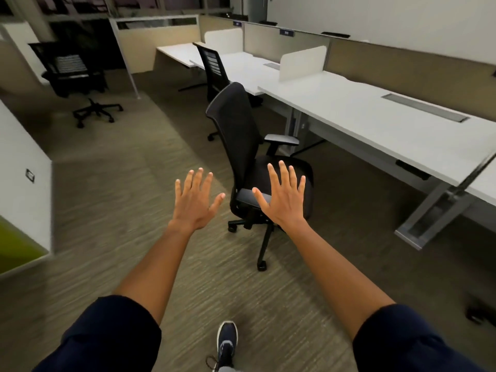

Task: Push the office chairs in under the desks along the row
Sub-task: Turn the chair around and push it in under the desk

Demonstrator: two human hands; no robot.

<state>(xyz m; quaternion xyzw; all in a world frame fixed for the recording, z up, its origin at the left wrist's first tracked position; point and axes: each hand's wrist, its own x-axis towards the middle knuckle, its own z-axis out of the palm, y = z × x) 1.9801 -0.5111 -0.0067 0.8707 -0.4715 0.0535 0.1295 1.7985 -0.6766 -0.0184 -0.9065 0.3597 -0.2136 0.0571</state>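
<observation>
At frame centre, head view: three office chairs counted. Nearest chair (252,167) stands out from the near desk (375,124); second chair (214,68) sits against the far desk (241,68); third chair (77,76) upper left. Left hand (194,202) and right hand (284,197) splayed, grasping nothing.

The right hand (284,197) covers part of the near armrest and seat of the nearest chair (241,135), so contact cannot be judged. At the lower right edge of the frame a dark object (480,312) is cut off and blurred; I cannot tell what it is. The far chair (72,71) in the upper left is smeared by blur. The small labels (286,32) on the partitions are too small to read. The shoe (226,342) is cut by the bottom edge.
</observation>
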